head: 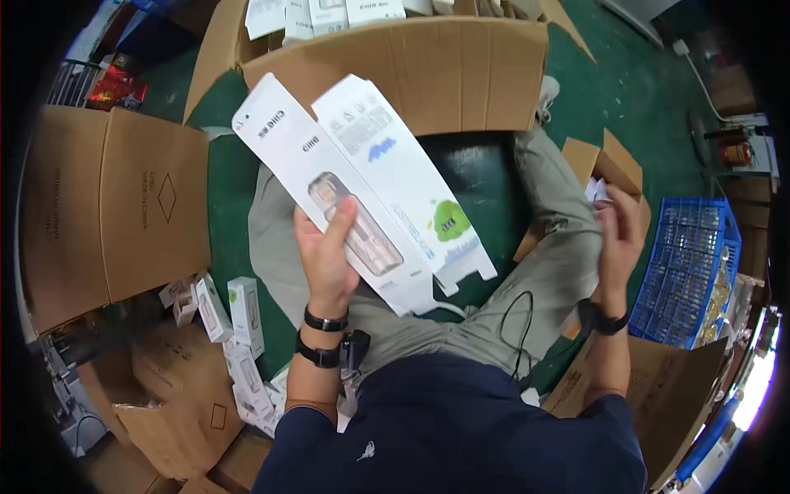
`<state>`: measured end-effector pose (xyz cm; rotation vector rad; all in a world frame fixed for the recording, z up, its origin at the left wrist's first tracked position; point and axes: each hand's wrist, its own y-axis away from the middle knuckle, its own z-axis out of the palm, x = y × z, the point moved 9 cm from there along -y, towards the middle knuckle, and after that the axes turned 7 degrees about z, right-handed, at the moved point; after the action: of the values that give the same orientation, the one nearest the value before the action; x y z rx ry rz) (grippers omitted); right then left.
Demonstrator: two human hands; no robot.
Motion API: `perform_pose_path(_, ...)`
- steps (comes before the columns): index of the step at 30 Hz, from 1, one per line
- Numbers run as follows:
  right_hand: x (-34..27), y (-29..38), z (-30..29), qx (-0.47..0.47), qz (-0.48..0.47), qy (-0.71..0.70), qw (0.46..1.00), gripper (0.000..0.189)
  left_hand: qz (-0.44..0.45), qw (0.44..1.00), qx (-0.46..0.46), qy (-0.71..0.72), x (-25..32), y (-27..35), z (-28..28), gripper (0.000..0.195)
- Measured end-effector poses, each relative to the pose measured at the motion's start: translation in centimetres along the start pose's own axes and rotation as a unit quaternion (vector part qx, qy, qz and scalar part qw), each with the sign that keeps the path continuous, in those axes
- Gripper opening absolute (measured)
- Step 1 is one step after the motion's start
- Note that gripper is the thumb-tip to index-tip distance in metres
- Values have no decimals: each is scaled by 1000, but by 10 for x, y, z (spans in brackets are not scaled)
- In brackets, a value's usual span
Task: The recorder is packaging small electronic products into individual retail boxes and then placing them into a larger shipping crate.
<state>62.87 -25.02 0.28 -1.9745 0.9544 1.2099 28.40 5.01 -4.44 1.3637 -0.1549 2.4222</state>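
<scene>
My left hand (pixel 328 250) grips a partly unfolded white printed carton (pixel 376 197), its thumb on the picture of a device. The carton's panels spread side by side above my lap, with end flaps at the lower right. My right hand (pixel 617 231) is over the rim of a small cardboard box (pixel 580 160) beside my knee, its fingers bent near white pieces (pixel 596 189) inside. Whether the fingers hold any of these pieces cannot be seen. A large open cardboard box (pixel 401 77) in front of me holds several white cartons (pixel 327 15).
Closed-up white cartons (pixel 247 312) lie in a pile on the green floor at left, beside brown cardboard boxes (pixel 154 204). A blue plastic crate (pixel 685 272) stands at right. A black cable (pixel 524 333) lies over my trousers. A cardboard flap (pixel 642 383) is near my right elbow.
</scene>
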Motion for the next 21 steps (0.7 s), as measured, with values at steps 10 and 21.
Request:
perform_pose_path(10, -155, -98, 174, -321, -169, -2, 932, 56, 63, 981, -159, -89, 58, 7, 21, 52)
perform_pose_path(21, -105, -369, 188, -317, 41, -55, 946, 61, 16, 972, 137, -192, 89, 3, -186, 32)
